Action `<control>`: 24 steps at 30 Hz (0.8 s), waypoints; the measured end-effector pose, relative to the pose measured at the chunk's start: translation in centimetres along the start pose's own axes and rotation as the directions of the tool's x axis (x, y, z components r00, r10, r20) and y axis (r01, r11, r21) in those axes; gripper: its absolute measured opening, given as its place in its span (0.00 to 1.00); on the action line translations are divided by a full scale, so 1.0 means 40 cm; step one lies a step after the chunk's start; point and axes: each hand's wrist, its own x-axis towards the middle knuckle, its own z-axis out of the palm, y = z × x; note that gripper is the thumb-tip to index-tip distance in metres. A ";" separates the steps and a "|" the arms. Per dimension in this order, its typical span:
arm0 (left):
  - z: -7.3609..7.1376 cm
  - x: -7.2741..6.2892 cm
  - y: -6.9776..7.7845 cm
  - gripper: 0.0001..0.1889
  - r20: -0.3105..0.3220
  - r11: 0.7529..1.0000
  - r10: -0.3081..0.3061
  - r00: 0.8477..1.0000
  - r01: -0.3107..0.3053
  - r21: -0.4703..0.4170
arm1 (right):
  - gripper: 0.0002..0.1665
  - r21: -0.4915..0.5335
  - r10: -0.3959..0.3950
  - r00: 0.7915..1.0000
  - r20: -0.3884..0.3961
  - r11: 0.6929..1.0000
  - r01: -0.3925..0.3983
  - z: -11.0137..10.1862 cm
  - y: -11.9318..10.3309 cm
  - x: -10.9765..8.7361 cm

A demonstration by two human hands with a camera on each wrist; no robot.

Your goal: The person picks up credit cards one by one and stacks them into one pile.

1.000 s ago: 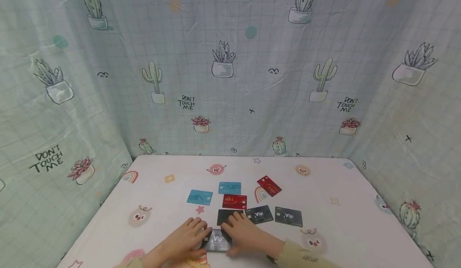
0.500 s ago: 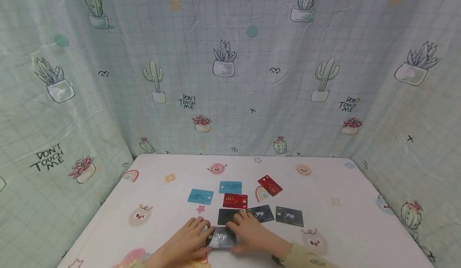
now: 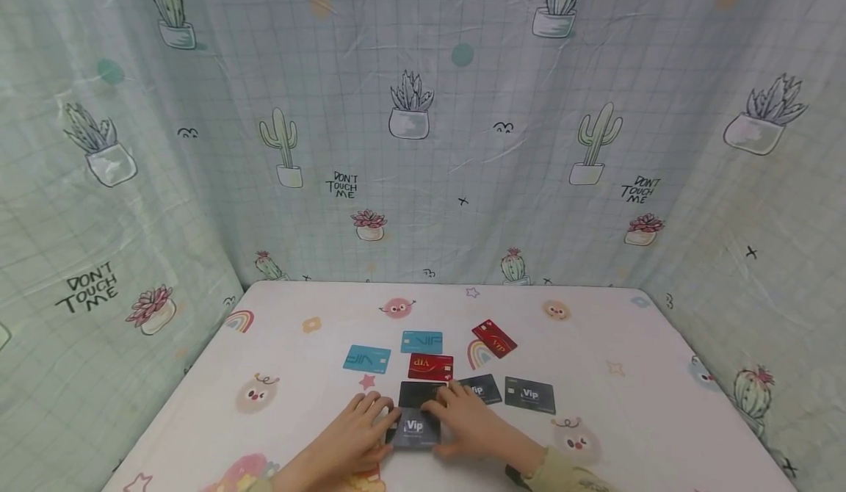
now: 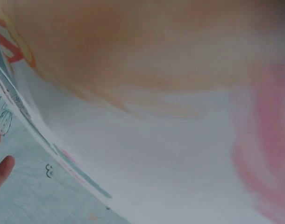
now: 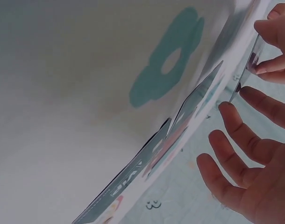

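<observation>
Near the front middle of the table, in the head view, a dark grey "Vip" card [image 3: 418, 427] is held between both hands, one at each short end. My left hand [image 3: 355, 429] pinches its left end with curled fingers and thumb. At the right end, my right hand [image 3: 474, 420] grips the card. From the right wrist view, the held card [image 5: 249, 65] appears nearly edge-on, clear of the table, with spread right fingers [image 5: 226, 161] beside it. Just behind it lies a black card [image 3: 418, 393], partly covered by the right fingertips. Blurred skin fills the top of the left wrist view.
Two blue cards [image 3: 366, 359], a red card [image 3: 431, 367] and another tilted red card [image 3: 494, 338] lie farther back. To the right are dark "Vip" cards [image 3: 530, 394]. Something dark [image 3: 515, 475] shows beside the right sleeve. A patterned curtain [image 3: 423, 235] encloses the table's back and sides.
Both hands have shifted slightly to the right and away from the body, carrying the grey card with them. The cards on the table have stayed put.
</observation>
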 end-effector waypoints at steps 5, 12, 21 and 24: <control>0.004 0.012 -0.005 0.26 -0.055 1.000 0.020 0.998 -0.019 0.017 | 0.34 0.009 0.034 0.999 0.007 0.999 -0.034 -0.002 0.009 -0.004; 0.017 0.034 -0.015 0.27 -0.064 1.000 0.009 0.998 -0.009 -0.006 | 0.34 0.038 0.071 0.997 -0.002 0.997 -0.071 0.001 0.028 -0.005; 0.014 0.056 -0.026 0.26 -0.027 0.997 -0.010 1.000 0.008 -0.073 | 0.35 0.045 0.102 0.995 0.006 0.994 -0.103 0.000 0.050 0.001; 0.018 0.063 -0.030 0.26 -0.010 0.996 -0.009 1.000 0.008 -0.092 | 0.35 0.047 0.105 0.995 0.000 0.993 -0.105 0.001 0.056 0.002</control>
